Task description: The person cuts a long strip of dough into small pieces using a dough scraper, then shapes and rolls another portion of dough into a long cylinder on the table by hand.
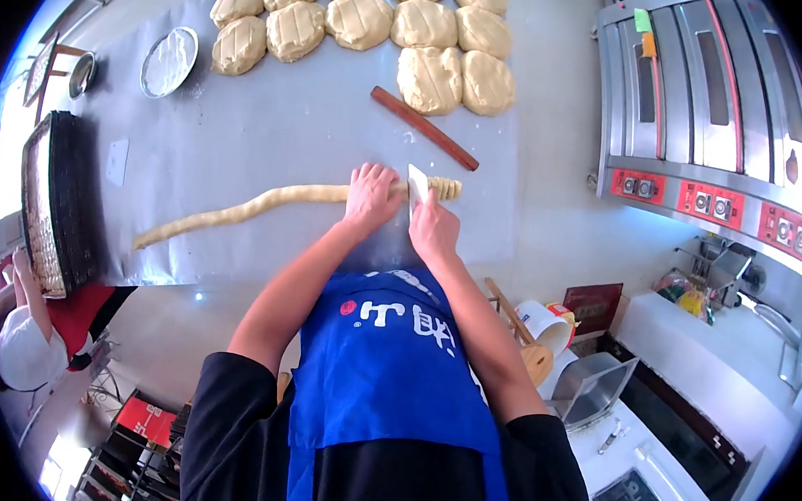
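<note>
A long dough rope [276,196] runs across the metal table [270,132], its thin end curving down to the left. My left hand [372,196] is closed over the rope near its right end. In my right hand [435,227] is a white dough scraper [416,183], held upright with its blade across the rope, just right of my left fingers. Past the blade, several short cut dough pieces [447,189] lie side by side, partly hidden by the scraper and my right hand. Beyond them a reddish-brown wooden stick [424,128] lies at a slant.
Several large dough slabs [358,22] rest at the table's far side. A floury bowl [169,62] and a white card [117,161] lie at the left, near a black tray [78,203]. A person [32,347] is at lower left. Ovens [713,104] stand at the right.
</note>
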`<state>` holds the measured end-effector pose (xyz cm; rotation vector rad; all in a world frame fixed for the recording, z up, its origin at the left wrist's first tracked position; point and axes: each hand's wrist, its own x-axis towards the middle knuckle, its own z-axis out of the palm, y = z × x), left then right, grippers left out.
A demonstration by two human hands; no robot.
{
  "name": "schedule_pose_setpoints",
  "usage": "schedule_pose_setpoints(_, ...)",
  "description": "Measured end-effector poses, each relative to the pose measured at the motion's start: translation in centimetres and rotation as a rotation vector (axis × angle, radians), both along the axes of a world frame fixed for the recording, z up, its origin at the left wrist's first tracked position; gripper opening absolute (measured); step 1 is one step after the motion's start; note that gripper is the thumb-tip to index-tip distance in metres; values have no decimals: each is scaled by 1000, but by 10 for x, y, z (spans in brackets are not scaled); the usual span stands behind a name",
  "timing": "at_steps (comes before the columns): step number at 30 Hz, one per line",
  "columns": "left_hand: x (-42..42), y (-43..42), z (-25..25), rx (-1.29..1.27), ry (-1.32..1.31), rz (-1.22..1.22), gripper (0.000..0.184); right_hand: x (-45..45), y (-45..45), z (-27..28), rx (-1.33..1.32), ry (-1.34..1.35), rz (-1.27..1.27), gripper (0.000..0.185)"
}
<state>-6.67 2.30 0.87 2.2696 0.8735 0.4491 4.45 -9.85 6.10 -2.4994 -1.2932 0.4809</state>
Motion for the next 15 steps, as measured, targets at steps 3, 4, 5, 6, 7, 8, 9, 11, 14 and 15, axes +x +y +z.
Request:
schedule_pose_setpoints(3,-4,-1,0,-37,-7,6,19,-2,5,19,-7,39,81,24)
schedule_pose_setpoints(4,-2,-2,-1,-45,-7,6,19,-3,13,25,-158,37,135,23)
schedule_pose_setpoints(5,-2,-2,-1,-42,15,6,18,-6,18,21,-163,38,135,23)
schedule_pose_setpoints(6,-2,-2,-5,-37,40,5,18,-10,23,14,-172,31,120,21)
schedule_pose_setpoints(7,-2,-1,-8,-40,46,5,18,-15,27,7,-180,28,105,19)
schedule_pose_setpoints(8,-1,-1,-11,-19,70,-4,18,-20,29,0,-186,16,101,20)
schedule_pose_setpoints(9,-2,0,-11,5,92,-12,19,-23,26,-4,-186,20,105,20)
schedule_pose_setpoints(11,-3,2,-9,-49,13,15,20,-20,24,-9,-146,-3,57,20)
schedule_pose_setpoints(14,-12,4,-7,-80,-42,17,23,-9,8,3,-31,-5,42,18)
schedule_pose_setpoints(15,-17,5,-5,-61,-6,8,27,-10,6,10,16,4,37,18)
